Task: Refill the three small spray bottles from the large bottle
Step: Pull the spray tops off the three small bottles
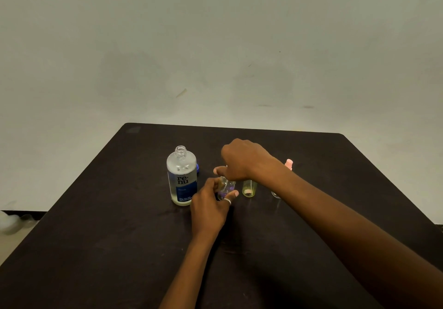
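The step in hand looked to be twisting the sprayer top of the first small spray bottle (227,187); whether it was coming off or going on could not be told; to do it well, the base needed pinning to the tabletop (119,213) while the top turned squarely, so nothing tipped. The left hand (211,209) gripped the bottle's body from 7 o'clock; the right hand (242,161) curled down over its top from 12 o'clock, hiding it. The large bottle (181,177) stood uncapped just beside, at 9 o'clock; the yellow small bottle (249,189) stood at 3 o'clock; the pink-topped bottle (289,164) was beyond, partly behind the forearm.
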Demonstrator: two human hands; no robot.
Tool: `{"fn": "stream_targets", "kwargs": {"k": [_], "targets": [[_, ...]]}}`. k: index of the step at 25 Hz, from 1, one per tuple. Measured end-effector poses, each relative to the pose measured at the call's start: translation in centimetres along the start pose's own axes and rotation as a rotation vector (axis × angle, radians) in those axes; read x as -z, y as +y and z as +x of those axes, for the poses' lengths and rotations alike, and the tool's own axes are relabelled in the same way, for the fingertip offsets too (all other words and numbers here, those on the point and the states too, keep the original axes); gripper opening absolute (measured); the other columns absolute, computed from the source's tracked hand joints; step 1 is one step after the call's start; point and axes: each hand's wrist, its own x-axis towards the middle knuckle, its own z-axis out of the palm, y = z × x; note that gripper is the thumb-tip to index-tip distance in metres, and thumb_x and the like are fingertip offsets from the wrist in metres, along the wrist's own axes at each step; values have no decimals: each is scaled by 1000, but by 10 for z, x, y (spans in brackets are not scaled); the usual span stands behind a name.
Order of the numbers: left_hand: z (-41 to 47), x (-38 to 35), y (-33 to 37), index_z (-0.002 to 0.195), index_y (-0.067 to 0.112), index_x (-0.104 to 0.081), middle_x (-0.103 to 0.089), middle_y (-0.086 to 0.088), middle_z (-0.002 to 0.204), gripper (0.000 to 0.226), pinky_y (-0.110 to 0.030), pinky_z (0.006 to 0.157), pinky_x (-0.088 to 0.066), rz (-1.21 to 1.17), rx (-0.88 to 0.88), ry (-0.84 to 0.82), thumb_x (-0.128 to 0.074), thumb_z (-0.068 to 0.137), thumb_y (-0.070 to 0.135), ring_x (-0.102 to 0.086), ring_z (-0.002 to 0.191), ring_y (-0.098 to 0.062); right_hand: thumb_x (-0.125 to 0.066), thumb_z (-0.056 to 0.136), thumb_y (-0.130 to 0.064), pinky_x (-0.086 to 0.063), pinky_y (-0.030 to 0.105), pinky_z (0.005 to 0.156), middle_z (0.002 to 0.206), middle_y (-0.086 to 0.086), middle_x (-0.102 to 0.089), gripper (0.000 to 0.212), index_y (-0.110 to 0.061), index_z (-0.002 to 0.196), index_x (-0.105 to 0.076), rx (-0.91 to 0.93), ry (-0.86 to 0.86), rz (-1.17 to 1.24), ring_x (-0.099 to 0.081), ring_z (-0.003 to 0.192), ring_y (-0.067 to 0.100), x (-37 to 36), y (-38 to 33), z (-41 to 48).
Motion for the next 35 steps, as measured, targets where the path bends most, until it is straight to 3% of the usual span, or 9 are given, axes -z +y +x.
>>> {"fn": "stream_targets", "kwargs": {"k": [4, 7, 11, 14, 19, 22, 25, 29, 35], "targets": [[-1, -1, 0, 112, 24, -63, -66, 15, 93, 43, -21, 76, -53, -3, 0, 4, -83, 77, 40, -63, 87, -1, -65, 88, -23, -46, 28, 67, 91, 5, -65, 11, -12, 90, -62, 84, -75, 45, -60, 78, 18, -2, 2, 0], [0, -1, 0, 115, 24, -63, -70, 12, 100, 46, -23, 80, -55, -12, 1, 2, -83, 77, 41, -65, 92, -3, -65, 83, -7, -50, 28, 81, 107, 2, -67, 23, -17, 103, -67, 163, -150, 128, -62, 97, 19, 3, 6, 0], [0, -1, 0, 113, 25, -63, -68, 15, 95, 44, -22, 78, -53, -8, 11, -2, -83, 77, 41, -64, 88, -2, -65, 87, -24, -54, 35, 84, 108, 3, -67, 26, -15, 112, -66, 112, -102, 120, -63, 95, 20, 0, 7, 2], [0, -1, 0, 111, 25, -63, -66, 14, 94, 42, -17, 74, -48, 2, 14, -8, -82, 77, 41, -59, 82, 2, -60, 90, -48, -52, 30, 64, 76, 3, -62, 38, -10, 82, -61, 24, -35, 51, -59, 69, 16, -2, 4, 1], [0, -1, 0, 114, 25, -63, -71, 11, 102, 45, -25, 80, -56, -8, 14, 0, -82, 77, 42, -65, 90, -2, -65, 86, -19, -48, 27, 68, 91, 3, -65, 11, -10, 93, -65, 109, -87, 52, -61, 80, 19, -1, 3, 2], [-1, -1, -1, 115, 25, -63, -72, 11, 103, 46, -28, 83, -57, -13, 10, -3, -83, 77, 41, -66, 93, -3, -65, 82, -3, -46, 24, 78, 108, 1, -67, 25, -16, 104, -68, 191, -156, 143, -62, 98, 18, 4, 7, -1], [1, -1, 0, 116, 26, -62, -72, 10, 104, 48, -26, 81, -56, -5, 19, -6, -82, 77, 42, -64, 90, -2, -69, 83, -17, -52, 30, 86, 113, -1, -66, 30, -16, 114, -65, 168, -115, 159, -62, 101, 18, 4, 11, 1], [0, -1, 0, 118, 25, -62, -71, 10, 107, 48, -21, 78, -49, 9, 26, -9, -82, 77, 43, -59, 87, 0, -60, 91, -46, -48, 30, 61, 74, 2, -59, 38, -13, 74, -55, 11, -1, 63, -58, 67, 18, 2, 7, -1], [1, -1, -1, 118, 25, -62, -71, 8, 107, 50, -19, 78, -50, -1, 39, -20, -83, 76, 42, -62, 90, -1, -66, 85, -16, -53, 29, 76, 98, 3, -69, 14, -14, 98, -69, 115, -101, 101, -64, 87, 18, 4, 4, -1]]}}
